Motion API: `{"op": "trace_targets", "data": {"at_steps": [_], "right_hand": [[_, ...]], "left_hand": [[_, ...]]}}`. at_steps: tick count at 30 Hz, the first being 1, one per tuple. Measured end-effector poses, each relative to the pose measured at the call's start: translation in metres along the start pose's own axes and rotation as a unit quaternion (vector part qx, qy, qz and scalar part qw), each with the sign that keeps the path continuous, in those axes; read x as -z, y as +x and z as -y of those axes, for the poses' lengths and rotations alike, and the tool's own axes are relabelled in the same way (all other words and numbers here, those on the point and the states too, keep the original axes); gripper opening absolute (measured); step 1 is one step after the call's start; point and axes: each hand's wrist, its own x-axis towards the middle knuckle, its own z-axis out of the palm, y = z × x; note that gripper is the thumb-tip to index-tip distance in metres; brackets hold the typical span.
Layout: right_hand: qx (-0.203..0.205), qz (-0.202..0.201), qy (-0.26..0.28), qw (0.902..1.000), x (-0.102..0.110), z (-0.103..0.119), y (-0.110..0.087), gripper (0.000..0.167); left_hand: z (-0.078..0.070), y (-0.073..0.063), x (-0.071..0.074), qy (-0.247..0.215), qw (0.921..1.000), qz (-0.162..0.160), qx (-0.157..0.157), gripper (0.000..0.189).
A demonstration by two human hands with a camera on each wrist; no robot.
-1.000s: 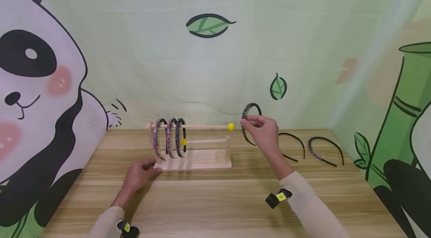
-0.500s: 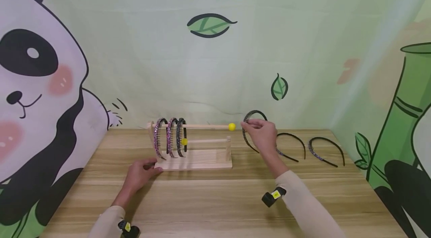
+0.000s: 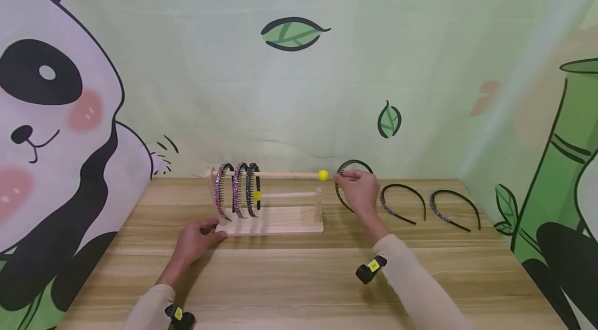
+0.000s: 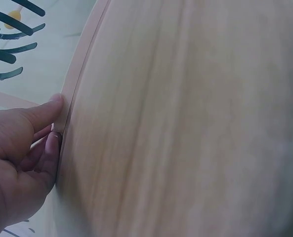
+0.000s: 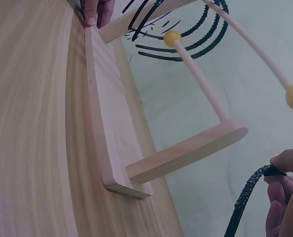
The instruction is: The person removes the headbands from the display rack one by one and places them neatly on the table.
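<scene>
From where I stand, the right hand [image 3: 362, 190] has thumb and fingers pinched on a black glittery headband [image 5: 242, 197], raised above the bench [image 3: 280, 288] just to the right of the yellow ball [image 3: 323, 175] that tips the upper rod [image 3: 289, 176] of a wooden rack [image 3: 280, 223]. The headband is upright, apart from the ball and not around the rod. Across from it, the left hand [image 3: 196, 242] grips the left end of the rack's base, thumb and fingers closed on the wood. Toward that end, three more headbands hang in a row from the upper rod: a pinkish one [image 3: 217, 190] nearest the left post, another pinkish one [image 3: 236, 190], then a dark one [image 3: 249, 190] close to the smaller yellow knob [image 3: 257, 195] of the lower rod [image 3: 289, 195]. Off to the right, two dark headbands [image 3: 396, 216] with bluish glitter lie side by side on the bench.
</scene>
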Motion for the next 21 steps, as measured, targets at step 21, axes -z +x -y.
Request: {"op": "trace_targets", "data": {"at_steps": [21], "right_hand": [[-0.045, -0.004, -0.036, 0.9983, -0.023, -0.034, 0.010, 0.023]], "left_hand": [[0.000, -0.001, -0.001, -0.004, 0.9999, -0.012, -0.010, 0.048]]}}
